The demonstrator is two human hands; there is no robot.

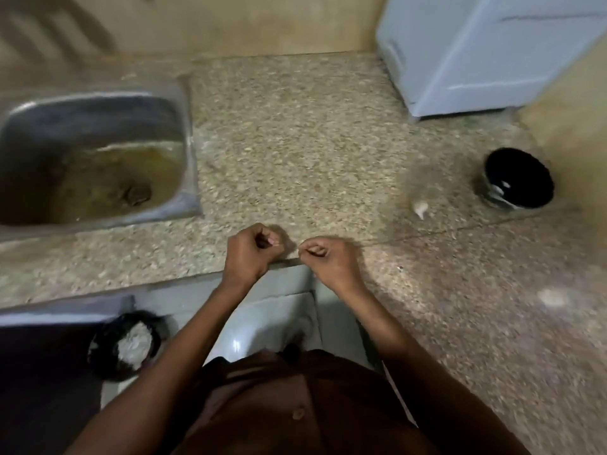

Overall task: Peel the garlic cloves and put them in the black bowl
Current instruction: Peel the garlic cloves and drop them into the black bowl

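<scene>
Peeling step: left hand (251, 254) and right hand (328, 259) were clenched, contents indiscernible; next, a peeled clove must reach the black bowl (519, 178).

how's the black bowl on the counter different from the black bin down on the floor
The black bowl stands on the speckled counter at the far right; the black bin sits below the counter edge at lower left. The bowl looks smooth and glossy, holding only a few pale bits; the bin looks crinkled, like a bag liner, with a heap of whitish scraps. Both are round, black and open-topped.
</scene>
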